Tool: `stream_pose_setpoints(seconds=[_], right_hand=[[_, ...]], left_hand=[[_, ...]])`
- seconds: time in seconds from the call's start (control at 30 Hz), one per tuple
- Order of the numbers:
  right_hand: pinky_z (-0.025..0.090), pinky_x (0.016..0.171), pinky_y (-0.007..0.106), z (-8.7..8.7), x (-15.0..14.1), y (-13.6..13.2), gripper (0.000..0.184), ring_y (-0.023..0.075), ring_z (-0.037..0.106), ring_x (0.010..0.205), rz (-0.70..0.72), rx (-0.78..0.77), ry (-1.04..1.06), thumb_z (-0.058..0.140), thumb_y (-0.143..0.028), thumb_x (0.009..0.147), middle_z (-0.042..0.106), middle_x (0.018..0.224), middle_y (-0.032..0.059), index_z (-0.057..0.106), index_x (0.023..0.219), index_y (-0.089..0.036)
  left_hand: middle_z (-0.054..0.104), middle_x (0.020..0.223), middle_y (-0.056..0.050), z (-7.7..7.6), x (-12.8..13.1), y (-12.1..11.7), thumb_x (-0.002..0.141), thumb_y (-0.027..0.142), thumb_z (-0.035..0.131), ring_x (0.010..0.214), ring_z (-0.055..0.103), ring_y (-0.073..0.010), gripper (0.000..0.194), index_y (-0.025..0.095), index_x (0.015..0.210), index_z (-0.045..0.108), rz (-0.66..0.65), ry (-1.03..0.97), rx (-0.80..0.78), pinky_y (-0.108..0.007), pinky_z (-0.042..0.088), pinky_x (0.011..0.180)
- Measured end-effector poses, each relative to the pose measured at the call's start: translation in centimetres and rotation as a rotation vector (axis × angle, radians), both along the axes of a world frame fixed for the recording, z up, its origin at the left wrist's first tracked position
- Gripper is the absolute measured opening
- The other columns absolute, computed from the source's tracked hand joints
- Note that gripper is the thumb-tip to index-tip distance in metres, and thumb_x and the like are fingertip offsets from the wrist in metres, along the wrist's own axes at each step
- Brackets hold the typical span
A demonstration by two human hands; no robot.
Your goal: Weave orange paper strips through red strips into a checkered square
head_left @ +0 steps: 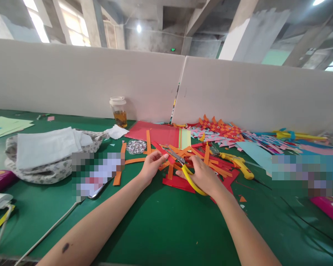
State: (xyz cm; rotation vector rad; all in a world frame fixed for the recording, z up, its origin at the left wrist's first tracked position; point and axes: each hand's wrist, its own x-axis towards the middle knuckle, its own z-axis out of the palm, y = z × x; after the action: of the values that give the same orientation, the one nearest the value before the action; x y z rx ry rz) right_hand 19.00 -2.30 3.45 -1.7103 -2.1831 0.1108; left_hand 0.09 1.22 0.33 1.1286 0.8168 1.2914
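My left hand (152,165) is closed in a pinch on a red paper strip (161,148). Around the handles of yellow scissors (192,180), my right hand (202,173) is closed, with the metal blades pointing up and left. The blades lie right beside the strip; whether they touch it I cannot tell. Beneath and around both hands spreads a pile of orange paper strips (170,170) and red paper pieces (180,183). A clear bag of googly eyes (136,146) lies just past my left hand.
A yellow glue gun (240,165) lies right of the pile, its cord trailing away. Woven paper pieces (219,125) are heaped behind. At left are a phone (100,175) on a cable, a cloth bundle (50,147) and a lidded cup (118,112). A pale partition (86,79) borders the green table.
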Motion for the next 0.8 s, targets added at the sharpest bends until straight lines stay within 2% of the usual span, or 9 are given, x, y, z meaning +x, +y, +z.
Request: stream_pose_setpoints(seconds=[0.4,0.8], right_hand=[[0.040,0.057,0.030,0.19,-0.75,-0.43,0.040,0.0252,0.056,0.085,0.007,0.144,-0.160,0.044,-0.058,0.075,0.053,0.094,0.0097,0.040,0.088,-0.020],[0.040,0.056,0.032,0.27,-0.73,-0.43,0.044,0.0254,0.056,0.084,0.008,0.158,-0.190,0.042,-0.060,0.075,0.053,0.095,0.0103,0.040,0.091,-0.019]], left_hand=[[0.056,0.061,0.002,-0.48,-0.10,0.25,0.065,0.035,0.068,0.056,0.047,-0.0068,0.020,0.015,0.068,0.063,-0.004,0.011,0.047,-0.019,0.037,0.054],[0.059,0.062,0.001,-0.65,-0.10,0.40,0.064,0.034,0.068,0.057,0.050,-0.0078,0.019,0.016,0.070,0.065,-0.019,0.012,0.021,-0.020,0.039,0.055]])
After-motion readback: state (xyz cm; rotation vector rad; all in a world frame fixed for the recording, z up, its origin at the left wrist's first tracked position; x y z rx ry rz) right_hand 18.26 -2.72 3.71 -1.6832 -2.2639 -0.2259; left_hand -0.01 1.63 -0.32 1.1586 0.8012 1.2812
